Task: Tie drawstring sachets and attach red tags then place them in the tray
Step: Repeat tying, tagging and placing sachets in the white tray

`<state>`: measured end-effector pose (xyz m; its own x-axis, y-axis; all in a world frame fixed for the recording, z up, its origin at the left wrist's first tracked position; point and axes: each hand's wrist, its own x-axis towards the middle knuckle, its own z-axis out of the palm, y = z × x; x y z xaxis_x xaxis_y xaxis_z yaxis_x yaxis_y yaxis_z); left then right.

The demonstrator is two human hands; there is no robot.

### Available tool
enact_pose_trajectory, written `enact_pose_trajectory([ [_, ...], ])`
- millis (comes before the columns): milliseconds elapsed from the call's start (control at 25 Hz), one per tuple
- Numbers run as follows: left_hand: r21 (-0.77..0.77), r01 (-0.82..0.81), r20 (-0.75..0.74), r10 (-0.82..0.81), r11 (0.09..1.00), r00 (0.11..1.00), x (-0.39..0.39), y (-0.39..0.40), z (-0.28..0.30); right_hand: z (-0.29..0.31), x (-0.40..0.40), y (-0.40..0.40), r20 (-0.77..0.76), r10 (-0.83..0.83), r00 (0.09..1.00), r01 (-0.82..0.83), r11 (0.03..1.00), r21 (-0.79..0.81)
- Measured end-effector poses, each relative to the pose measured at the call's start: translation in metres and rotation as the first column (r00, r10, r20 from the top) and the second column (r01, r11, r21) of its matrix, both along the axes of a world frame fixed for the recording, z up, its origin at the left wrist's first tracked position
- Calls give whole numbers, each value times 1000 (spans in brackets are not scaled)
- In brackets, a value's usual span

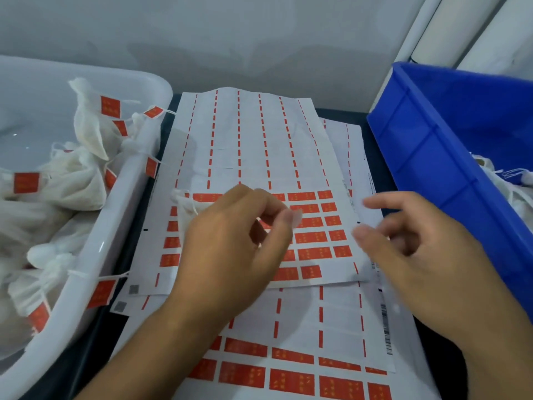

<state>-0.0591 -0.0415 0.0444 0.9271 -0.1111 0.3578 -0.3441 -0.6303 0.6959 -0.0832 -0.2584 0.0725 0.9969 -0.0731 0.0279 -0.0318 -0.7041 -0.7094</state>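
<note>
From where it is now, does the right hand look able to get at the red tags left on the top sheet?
Probably yes. The right hand hovers open beside the red tags on the top sheet, with nothing between; the left hand covers only the tags further left.

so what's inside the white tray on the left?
The white tray holds a heap of tied white drawstring sachets carrying red tags; a few tags hang over its rim. The pile hides the lower sachets and much of the tray floor, so no count.

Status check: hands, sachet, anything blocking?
Left hand on white cloth sachet, grip unclear. Right hand open, empty. Both over red tag sheet. Nothing blocking.
</note>
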Motion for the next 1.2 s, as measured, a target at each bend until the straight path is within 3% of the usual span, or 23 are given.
enact_pose_trajectory([
  [40, 49, 22, 15, -22, 999, 1000, 0, 0, 0, 6, 3, 11, -20, 101, 995, -99, 992, 82],
  [120, 111, 48, 52, -54, 993, 997, -1, -2, -2, 12, 14, 28, -50, 236, 971, -230, 968, 101],
  [240, 106, 19, 72, -27, 994, 997, 0, 2, -4, 12, 31, 40, 4, 253, 967, -252, 963, 92],
  [360, 89, -2, 74, -5, 996, 997, 5, 6, -5, 3, 34, 44, -10, 271, 963, -262, 941, 214],
  [480, 108, -24, 61, 17, 994, 998, 6, 4, -10, -10, 34, 46, -26, 218, 976, -198, 924, 328],
  [560, 120, -143, 27, 141, 982, 990, 7, 5, -13, -18, 35, 44, -10, 131, 991, -117, 915, 387],
  [680, 275, -349, -38, 373, 896, 927, 16, 23, -17, -23, 33, 39, 29, 15, 999, -27, 884, 468],
  [800, 379, -340, -191, 432, 861, 881, 23, 41, -21, -23, 33, 40, 51, -45, 998, 12, 857, 515],
  [1000, 173, -346, -226, 379, 922, 897, 26, 42, -23, -23, 30, 43, 74, -89, 993, 35, 841, 540],
  [1200, -122, -228, -355, 172, 966, 919, 26, 29, -22, -22, 30, 41, 81, -81, 993, 24, 835, 550],
])
